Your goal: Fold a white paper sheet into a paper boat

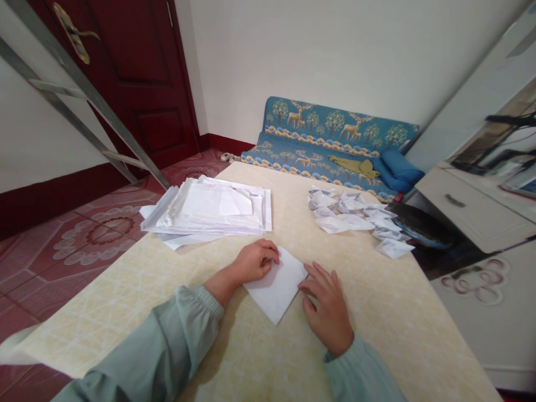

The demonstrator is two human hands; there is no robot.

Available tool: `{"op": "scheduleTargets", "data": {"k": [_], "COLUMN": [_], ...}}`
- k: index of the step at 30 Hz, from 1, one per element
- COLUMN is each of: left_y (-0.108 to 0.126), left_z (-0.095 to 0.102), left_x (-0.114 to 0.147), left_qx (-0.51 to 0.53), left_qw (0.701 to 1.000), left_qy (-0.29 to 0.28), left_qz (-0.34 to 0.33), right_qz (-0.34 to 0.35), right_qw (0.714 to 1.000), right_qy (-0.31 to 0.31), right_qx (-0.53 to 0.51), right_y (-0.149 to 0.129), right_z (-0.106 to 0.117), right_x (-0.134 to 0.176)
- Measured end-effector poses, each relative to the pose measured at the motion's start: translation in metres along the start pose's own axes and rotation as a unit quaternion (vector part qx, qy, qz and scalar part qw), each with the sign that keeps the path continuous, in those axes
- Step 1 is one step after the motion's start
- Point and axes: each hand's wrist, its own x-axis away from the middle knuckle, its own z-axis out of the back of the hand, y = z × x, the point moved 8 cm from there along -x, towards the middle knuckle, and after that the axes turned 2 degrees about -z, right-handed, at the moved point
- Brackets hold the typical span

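Observation:
A white sheet of paper (278,287), folded into a small square, lies on the table with one corner pointing at me. My left hand (256,261) is at its upper left edge, fingers curled and closed on the paper. At the right corner is my right hand (326,304), its fingertips touching the edge and its fingers apart. Beyond my left hand sits a stack of loose white paper (218,204). Several folded white paper pieces (347,212) are gathered on the far right of the table.
A pale yellow patterned cloth covers the table (268,363). Behind it stands a blue sofa (310,142) with a deer print. A metal ladder (100,106) leans at the left before a dark red door (125,50). A white cabinet (481,206) stands at the right.

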Motion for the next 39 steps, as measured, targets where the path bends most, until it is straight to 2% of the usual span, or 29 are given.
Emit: {"op": "scheduleTargets", "data": {"k": [4,6,10,13,17,21,24,27,30,34,39], "left_y": [-0.004,-0.005,-0.007,-0.009,-0.018,-0.021,-0.015,-0.008,-0.003,-0.003,0.005], "left_z": [0.001,0.001,0.000,0.000,0.000,0.000,0.001,0.000,-0.003,-0.004,-0.004], "left_x": [0.001,0.001,0.002,0.001,0.000,0.000,0.001,0.001,0.001,0.000,-0.002], "left_qx": [0.002,0.004,0.016,0.027,0.050,0.085,0.076,0.076,0.116,0.171,0.073], "left_qw": [1.000,1.000,0.999,0.999,0.997,0.995,0.996,0.997,0.993,0.985,0.997], "left_qy": [0.000,0.003,0.010,0.017,0.035,0.048,0.040,0.033,0.023,0.029,-0.003], "left_qz": [0.021,0.025,0.029,0.033,0.036,0.007,-0.004,0.005,0.002,0.001,-0.036], "right_qz": [0.072,0.082,0.105,0.137,0.131,0.032,-0.032,-0.054,-0.048,-0.064,-0.033], "right_qw": [0.994,0.991,0.989,0.988,0.990,0.988,0.977,0.968,0.962,0.968,0.982], "right_qy": [-0.072,-0.095,-0.102,-0.075,0.006,0.109,0.153,0.148,0.118,0.066,0.044], "right_qx": [-0.050,-0.046,-0.017,-0.009,-0.044,-0.102,-0.144,-0.194,-0.240,-0.235,-0.180], "right_y": [-0.031,-0.046,-0.064,-0.067,-0.043,0.006,0.030,0.032,0.026,0.029,0.033], "right_z": [-0.006,-0.010,-0.012,-0.008,0.006,0.027,0.038,0.037,0.029,0.013,0.006], "right_x": [0.005,0.007,0.008,0.007,0.003,0.000,0.001,0.001,-0.001,-0.007,-0.012]}}
